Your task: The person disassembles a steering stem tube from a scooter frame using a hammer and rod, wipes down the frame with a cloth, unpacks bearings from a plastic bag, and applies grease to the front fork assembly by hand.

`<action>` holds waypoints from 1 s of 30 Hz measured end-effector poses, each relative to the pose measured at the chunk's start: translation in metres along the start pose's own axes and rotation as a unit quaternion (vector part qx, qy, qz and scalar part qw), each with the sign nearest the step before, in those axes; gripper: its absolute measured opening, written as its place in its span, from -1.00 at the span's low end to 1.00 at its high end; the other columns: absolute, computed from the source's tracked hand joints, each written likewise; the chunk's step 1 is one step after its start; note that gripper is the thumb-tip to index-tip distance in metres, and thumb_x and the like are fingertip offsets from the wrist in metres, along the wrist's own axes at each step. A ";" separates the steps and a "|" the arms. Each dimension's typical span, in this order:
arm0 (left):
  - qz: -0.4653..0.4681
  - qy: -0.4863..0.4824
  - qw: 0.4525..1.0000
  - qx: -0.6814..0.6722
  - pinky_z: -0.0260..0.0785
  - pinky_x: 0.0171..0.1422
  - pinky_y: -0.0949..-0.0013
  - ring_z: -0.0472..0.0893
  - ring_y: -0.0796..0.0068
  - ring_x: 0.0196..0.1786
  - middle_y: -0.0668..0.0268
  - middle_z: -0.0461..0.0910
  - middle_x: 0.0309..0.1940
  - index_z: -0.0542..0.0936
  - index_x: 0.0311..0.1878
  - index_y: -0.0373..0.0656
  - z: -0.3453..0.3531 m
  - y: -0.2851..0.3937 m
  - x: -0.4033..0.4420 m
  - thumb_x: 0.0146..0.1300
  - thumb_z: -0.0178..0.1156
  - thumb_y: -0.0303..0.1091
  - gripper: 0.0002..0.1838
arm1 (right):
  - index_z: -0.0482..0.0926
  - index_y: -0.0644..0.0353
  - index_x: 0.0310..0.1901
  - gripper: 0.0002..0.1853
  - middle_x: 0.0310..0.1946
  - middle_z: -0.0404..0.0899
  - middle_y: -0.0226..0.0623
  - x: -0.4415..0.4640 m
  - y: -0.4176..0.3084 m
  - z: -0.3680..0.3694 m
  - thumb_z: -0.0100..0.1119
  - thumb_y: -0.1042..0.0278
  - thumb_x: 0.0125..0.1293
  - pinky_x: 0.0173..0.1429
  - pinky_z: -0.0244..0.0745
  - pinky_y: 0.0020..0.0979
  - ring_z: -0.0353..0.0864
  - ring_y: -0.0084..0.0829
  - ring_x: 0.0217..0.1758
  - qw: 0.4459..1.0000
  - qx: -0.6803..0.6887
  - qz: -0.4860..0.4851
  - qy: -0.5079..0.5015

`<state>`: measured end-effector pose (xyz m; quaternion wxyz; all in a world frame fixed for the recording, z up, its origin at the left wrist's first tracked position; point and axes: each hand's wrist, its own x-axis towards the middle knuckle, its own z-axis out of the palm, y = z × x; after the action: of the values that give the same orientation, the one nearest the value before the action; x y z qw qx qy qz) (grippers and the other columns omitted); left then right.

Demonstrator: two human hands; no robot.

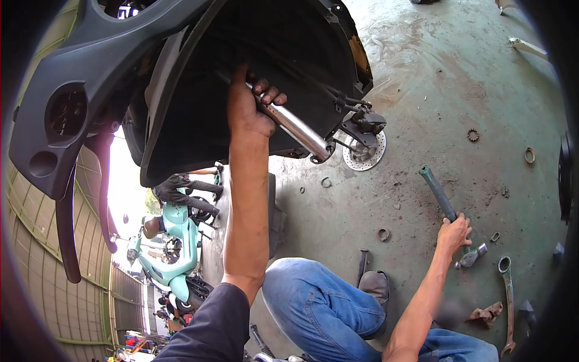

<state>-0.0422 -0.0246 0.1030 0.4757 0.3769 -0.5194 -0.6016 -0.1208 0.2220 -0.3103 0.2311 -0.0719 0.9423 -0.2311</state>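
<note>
My left hand [256, 102] reaches up into the dark hollow underside of a vehicle's body panel [193, 120]. Its fingers wrap round a shiny metal tube [295, 130], whose lower end slants down to the right. The tube's upper end is lost in shadow. Low on the right, my right hand [455, 232] is closed round the handle of a hammer [437, 192], close to its metal head [471, 256]. The handle points up and left. Whether the hammer touches the floor, I cannot tell. A brake disc [365, 151] with its caliper [368, 123] sits right of the tube.
Metal rings [383, 234], a toothed ring [473, 135], a wrench [506, 301] and a crumpled rag [485, 314] lie on the dirt-specked green floor [416, 108]. A mint-green scooter [178, 247] stands at left, with a person [187, 190] beyond it. My jeans-clad knee [319, 301] is below.
</note>
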 end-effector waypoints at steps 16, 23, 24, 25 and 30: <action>0.003 -0.002 1.000 0.012 0.14 -0.43 0.33 0.19 0.53 -0.68 0.47 0.15 -0.71 0.35 -0.32 0.06 -0.006 0.001 0.014 0.42 0.19 -0.13 -0.75 | 0.59 0.22 0.04 -0.69 -0.08 0.65 -0.13 -0.021 -0.031 -0.017 0.35 0.50 0.25 -0.20 0.67 -0.33 0.70 -0.29 -0.14 0.713 0.650 -0.036 -0.260; 0.016 0.005 0.999 0.035 0.14 -0.44 0.32 0.17 0.53 -0.68 0.47 0.15 -0.70 0.33 -0.35 0.06 -0.009 0.002 0.011 0.41 0.19 -0.12 -0.71 | 0.43 0.30 0.03 -0.65 -0.26 0.58 -0.16 -0.053 -0.037 -0.010 0.26 0.29 0.36 -0.23 0.65 -0.26 0.68 -0.28 -0.29 0.570 0.681 0.252 -0.385; 0.013 0.000 0.999 0.037 0.13 -0.44 0.34 0.19 0.53 -0.68 0.47 0.16 -0.70 0.34 -0.33 0.05 -0.005 0.002 0.009 0.43 0.18 -0.13 -0.73 | 0.37 0.23 -0.02 -0.67 -0.32 0.52 -0.22 -0.057 -0.040 0.022 0.26 0.25 0.38 -0.37 0.59 -0.26 0.61 -0.32 -0.43 0.687 0.613 0.187 -0.342; 0.019 0.000 0.999 0.037 0.13 -0.44 0.34 0.19 0.53 -0.68 0.47 0.16 -0.70 0.34 -0.33 0.05 -0.004 0.002 0.009 0.43 0.18 -0.13 -0.73 | 0.40 0.21 -0.08 -0.69 -0.40 0.49 -0.25 -0.065 -0.042 0.027 0.28 0.23 0.38 -0.43 0.53 -0.28 0.55 -0.37 -0.48 0.680 0.629 0.207 -0.315; 0.001 0.007 1.000 0.015 0.17 -0.46 0.33 0.17 0.52 -0.69 0.46 0.15 -0.71 0.32 -0.33 0.06 -0.004 0.000 0.009 0.43 0.18 -0.11 -0.71 | 0.45 0.24 -0.18 -0.62 -0.51 0.43 -0.29 -0.074 -0.032 0.017 0.12 0.01 0.48 -0.50 0.42 -0.34 0.44 -0.42 -0.57 0.525 0.721 0.269 -0.364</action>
<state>-0.0406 -0.0346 0.1031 0.4739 0.3877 -0.5254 -0.5908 -0.0467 0.2043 -0.2793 0.5782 0.2985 0.2630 -0.7123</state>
